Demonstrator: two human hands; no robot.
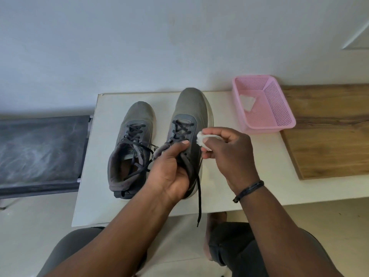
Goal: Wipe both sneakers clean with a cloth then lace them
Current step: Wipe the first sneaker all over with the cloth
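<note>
Two grey sneakers with dark laces stand side by side on a white table point(91, 176), toes pointing away from me. The left sneaker point(131, 140) stands free, its laces loose over the opening. My left hand point(169, 168) grips the right sneaker point(189, 108) around its collar and tongue, thumb up by the laces. One loose lace end point(198, 204) hangs over the table's front edge. My right hand point(229, 154) pinches a small white cloth point(201, 139) just beside the right sneaker's outer side.
A pink mesh basket point(279, 114) stands at the table's back right with a white cloth piece point(247, 102) inside. A wooden board point(329, 136) lies to the right. A dark bench point(40, 150) sits left of the table. My knees are below the front edge.
</note>
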